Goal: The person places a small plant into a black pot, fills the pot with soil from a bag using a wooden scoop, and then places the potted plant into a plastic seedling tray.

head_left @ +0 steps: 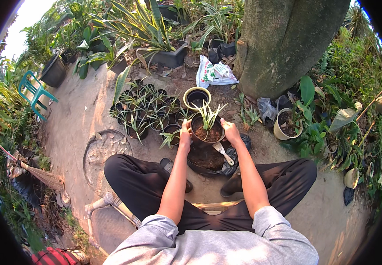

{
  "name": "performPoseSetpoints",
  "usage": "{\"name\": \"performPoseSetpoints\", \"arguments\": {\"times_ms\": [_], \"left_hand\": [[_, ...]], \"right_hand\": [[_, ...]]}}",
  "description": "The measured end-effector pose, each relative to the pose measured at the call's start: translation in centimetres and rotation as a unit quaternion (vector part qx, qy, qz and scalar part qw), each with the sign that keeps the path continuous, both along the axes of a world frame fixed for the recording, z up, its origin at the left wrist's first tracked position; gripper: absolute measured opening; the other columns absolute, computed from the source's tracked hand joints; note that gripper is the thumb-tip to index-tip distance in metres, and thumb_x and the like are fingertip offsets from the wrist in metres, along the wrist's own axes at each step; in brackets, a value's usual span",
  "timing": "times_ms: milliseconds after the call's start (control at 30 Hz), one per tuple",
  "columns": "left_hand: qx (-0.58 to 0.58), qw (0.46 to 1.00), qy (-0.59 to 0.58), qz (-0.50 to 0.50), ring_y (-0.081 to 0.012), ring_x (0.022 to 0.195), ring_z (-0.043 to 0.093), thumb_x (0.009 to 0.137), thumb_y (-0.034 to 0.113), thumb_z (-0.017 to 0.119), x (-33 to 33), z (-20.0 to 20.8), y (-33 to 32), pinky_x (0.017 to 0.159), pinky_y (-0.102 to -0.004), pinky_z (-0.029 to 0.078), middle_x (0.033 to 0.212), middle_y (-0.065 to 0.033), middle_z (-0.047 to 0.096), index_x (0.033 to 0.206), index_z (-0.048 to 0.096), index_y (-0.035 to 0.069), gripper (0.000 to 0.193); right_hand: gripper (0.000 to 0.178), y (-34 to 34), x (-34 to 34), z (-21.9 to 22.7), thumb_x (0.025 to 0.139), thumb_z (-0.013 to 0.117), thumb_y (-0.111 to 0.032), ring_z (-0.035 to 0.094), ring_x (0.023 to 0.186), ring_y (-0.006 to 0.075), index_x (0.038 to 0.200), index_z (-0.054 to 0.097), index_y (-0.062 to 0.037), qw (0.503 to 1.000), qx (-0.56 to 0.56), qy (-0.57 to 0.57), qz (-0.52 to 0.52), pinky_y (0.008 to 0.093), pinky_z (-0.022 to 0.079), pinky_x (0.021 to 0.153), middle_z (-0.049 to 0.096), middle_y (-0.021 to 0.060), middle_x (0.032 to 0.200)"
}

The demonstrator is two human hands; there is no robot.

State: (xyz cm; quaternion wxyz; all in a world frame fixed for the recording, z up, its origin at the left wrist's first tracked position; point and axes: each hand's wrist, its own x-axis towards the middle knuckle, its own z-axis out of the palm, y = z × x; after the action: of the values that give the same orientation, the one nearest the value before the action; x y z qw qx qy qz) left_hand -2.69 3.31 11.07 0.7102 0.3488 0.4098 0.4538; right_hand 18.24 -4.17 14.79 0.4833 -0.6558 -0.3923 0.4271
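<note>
Cradling black pot [207,132], striped green-white seedling [208,115], dark soil

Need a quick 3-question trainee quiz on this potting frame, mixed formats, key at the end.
1. True or false: the left hand and the right hand grip opposite sides of the dark pot holding a striped-leaf plant.
2. Where does the trowel lie?
A. in the person's left hand
B. on the soil pile below the held pot
C. on the green chair
3. Fill in: the empty yellow-rimmed pot stands just ____ the held pot, farther from the person.

Key: 1 true; 2 B; 3 beyond (behind).
</note>
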Motion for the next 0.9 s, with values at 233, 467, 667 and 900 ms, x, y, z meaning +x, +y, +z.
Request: {"name": "performPoseSetpoints", "arguments": {"times_ms": [233,467,667,900], "left_hand": [[0.012,1.000,0.006,0.002,-0.0172,0.111,0.056,0.099,0.058,0.038,1.9,1.4,-1.1,0.098,-0.0320,0.039,0.128,-0.0064,0.062,0.130,0.059,0.004,0.065],[0.018,0.997,-0.053,0.059,-0.0209,0.127,0.047,0.099,0.059,0.038,2.3,1.1,-1.2,0.111,-0.0337,0.028,0.135,-0.0107,0.056,0.140,0.049,0.003,0.070],[0.052,0.997,0.052,0.021,-0.0219,0.121,0.051,0.098,0.064,0.028,0.9,3.0,-0.7,0.105,-0.0382,0.035,0.137,-0.0057,0.055,0.135,0.056,0.014,0.068],[0.032,0.999,0.012,0.018,-0.0159,0.121,0.050,0.100,0.058,0.030,1.2,2.2,-0.6,0.104,-0.0340,0.035,0.133,-0.0067,0.058,0.136,0.055,0.010,0.065]], "right_hand": [[0.052,0.2,0.5,0.2,0.101,0.048,-0.045,0.055,0.051,0.0111,0.080,0.065,-0.0016,1.000,0.012,0.001,-0.015,0.0275,0.044,0.043,0.058,0.0015,0.062],[0.050,-0.2,-1.0,2.2,0.101,0.048,-0.045,0.056,0.051,0.0118,0.087,0.068,-0.0012,0.999,0.016,-0.005,-0.033,0.0292,0.048,0.046,0.059,0.0036,0.062],[0.049,-0.9,1.1,3.1,0.101,0.049,-0.044,0.055,0.050,0.0106,0.082,0.067,-0.0028,0.998,0.043,0.013,-0.038,0.0278,0.046,0.047,0.058,0.0009,0.060],[0.047,-0.7,2.2,2.1,0.101,0.050,-0.043,0.055,0.048,0.0097,0.082,0.068,-0.0037,0.994,0.093,0.000,-0.048,0.0271,0.044,0.042,0.059,0.0014,0.059]]}}
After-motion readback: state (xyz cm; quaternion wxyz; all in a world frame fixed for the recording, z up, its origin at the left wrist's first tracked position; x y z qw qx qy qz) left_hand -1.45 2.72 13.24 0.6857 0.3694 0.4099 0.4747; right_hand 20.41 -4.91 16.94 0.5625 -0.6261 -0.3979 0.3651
